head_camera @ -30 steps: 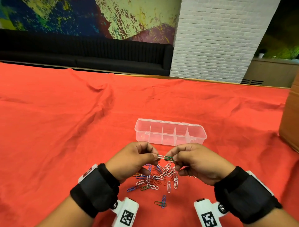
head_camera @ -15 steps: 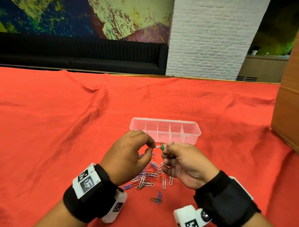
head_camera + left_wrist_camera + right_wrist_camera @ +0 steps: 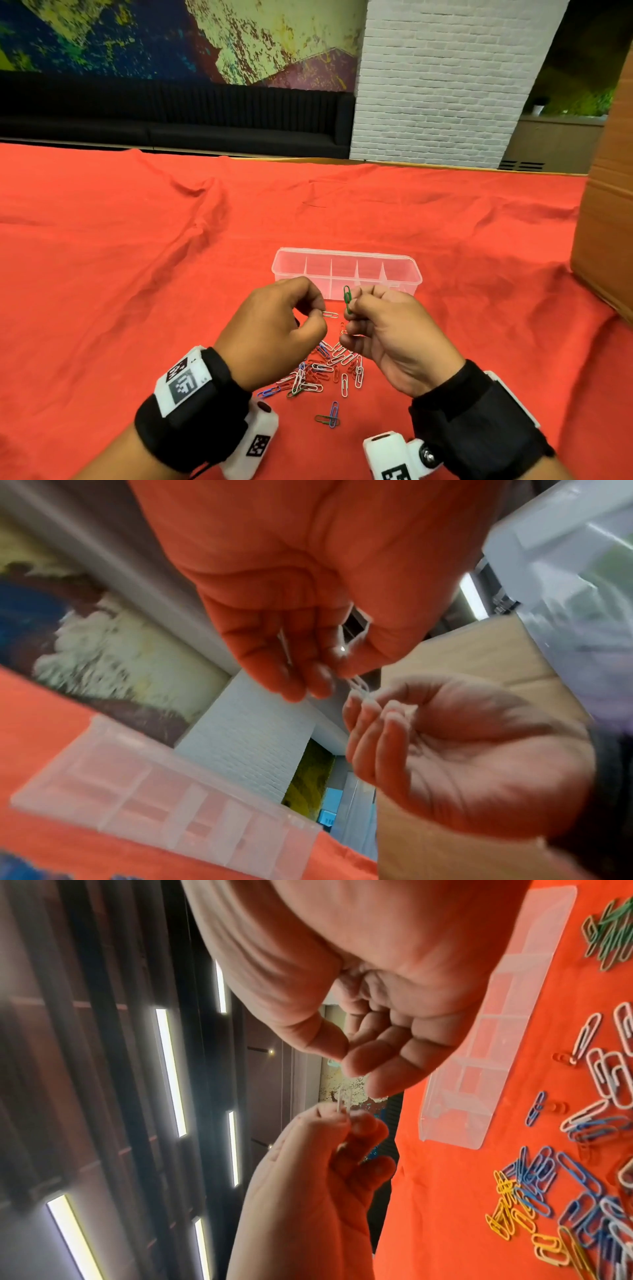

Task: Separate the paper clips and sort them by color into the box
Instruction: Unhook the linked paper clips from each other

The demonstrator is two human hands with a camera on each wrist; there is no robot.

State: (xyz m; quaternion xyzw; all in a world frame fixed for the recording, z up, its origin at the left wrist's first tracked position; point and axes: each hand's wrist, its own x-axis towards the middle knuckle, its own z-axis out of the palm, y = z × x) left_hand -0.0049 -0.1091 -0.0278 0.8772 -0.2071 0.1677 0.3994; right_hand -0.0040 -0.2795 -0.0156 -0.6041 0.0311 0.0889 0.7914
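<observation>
- The left hand [image 3: 274, 329] pinched a white paper clip [image 3: 329, 314] between thumb and forefinger; the clip lay roughly level, its free end pointing right toward the other hand.
- The right hand [image 3: 387, 337] pinched a green paper clip [image 3: 347, 298] between thumb and forefinger; the clip stood nearly upright, its top showing above the fingertips.
- The remaining fingers of both hands were curled in toward the palms.
- Whether the two held clips touched each other could not be told; in the head view they stood just beside one another, and both wrist views were blurred at that spot.
- Both hands were raised above the cloth, on the near side of the box.
- The clear plastic box [image 3: 346, 262] lay open on the cloth just beyond the hands, its long side running left to right and divided into several compartments. No clips could be made out in the compartments that showed.
- A loose pile of paper clips [image 3: 322, 371] in white, red, blue and green lay on the cloth below and between the hands.
- A linked blue and green pair [image 3: 329, 415] lay apart, nearer than the pile.
- The right wrist view showed further yellow clips [image 3: 514, 1221] and a cluster of green clips [image 3: 608, 931] on the cloth.
- The red tablecloth [image 3: 137, 257] covered the table, wrinkled at the far left.
- A cardboard box [image 3: 606, 240] stood at the right edge.
</observation>
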